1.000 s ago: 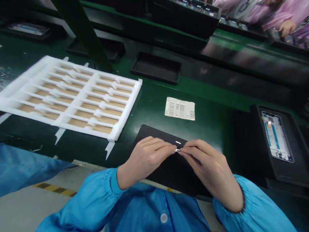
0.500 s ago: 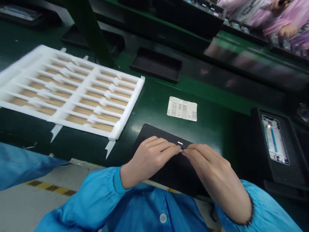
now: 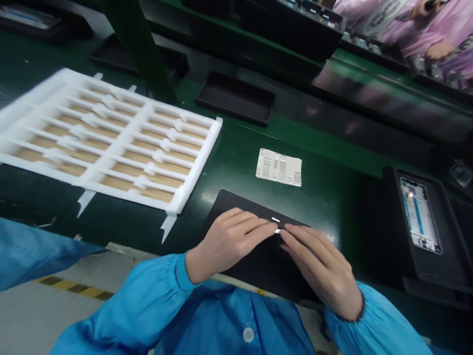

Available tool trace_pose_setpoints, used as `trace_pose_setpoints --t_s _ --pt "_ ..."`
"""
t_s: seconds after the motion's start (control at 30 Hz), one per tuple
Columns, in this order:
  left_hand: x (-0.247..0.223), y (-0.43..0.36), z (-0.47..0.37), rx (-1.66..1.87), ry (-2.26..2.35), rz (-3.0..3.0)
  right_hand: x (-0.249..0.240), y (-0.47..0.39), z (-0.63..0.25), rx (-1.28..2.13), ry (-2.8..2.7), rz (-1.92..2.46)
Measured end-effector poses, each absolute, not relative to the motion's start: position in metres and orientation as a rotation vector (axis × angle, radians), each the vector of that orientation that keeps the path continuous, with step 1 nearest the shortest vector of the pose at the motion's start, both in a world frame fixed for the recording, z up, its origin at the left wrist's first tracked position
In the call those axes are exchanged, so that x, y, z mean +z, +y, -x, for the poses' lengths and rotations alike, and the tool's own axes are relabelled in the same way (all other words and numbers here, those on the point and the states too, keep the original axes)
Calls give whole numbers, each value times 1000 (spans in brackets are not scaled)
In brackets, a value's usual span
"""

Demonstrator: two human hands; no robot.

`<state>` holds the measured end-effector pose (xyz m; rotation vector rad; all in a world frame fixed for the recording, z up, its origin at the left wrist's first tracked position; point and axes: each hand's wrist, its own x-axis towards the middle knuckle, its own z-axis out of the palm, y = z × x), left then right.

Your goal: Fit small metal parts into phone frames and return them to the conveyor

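A thin black panel or pad lies at the table's front edge, beneath both hands. My left hand is closed at its fingertips, at one end of a small white strip; its thumb is hidden. My right hand reaches in from the other side, fingers stretched and slightly apart, tips beside that strip's other end. Just beyond the fingertips, a second small white piece rests on the panel. Farther back lies a pale sheet with rows of small silvery strips.
A white slotted foam tray takes up the left side, tape tabs at its edges. A shallow black tray sits at the back. To the right, a black tray holds a phone-like frame. A person in pink is across the line.
My right hand's fingers have loosened and spread a little, and its wrist has drawn inward. More of the white strip shows between the fingertips. My left hand is nearly still.
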<state>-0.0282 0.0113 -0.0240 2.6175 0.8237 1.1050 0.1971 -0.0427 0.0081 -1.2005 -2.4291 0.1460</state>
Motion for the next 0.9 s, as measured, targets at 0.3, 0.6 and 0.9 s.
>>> trace_pose_setpoints --t_s 0.3,0.6,0.9 --pt "-15 10 32 1126 682 -2793 4 -47 -196 254 -2037 1183" --pt "-16 -15 49 936 688 -2819 -19 -2 -216 709 -1978 1478" --pt "-10 -8 49 940 808 -2823 -32 12 -197 854 -2121 1574"
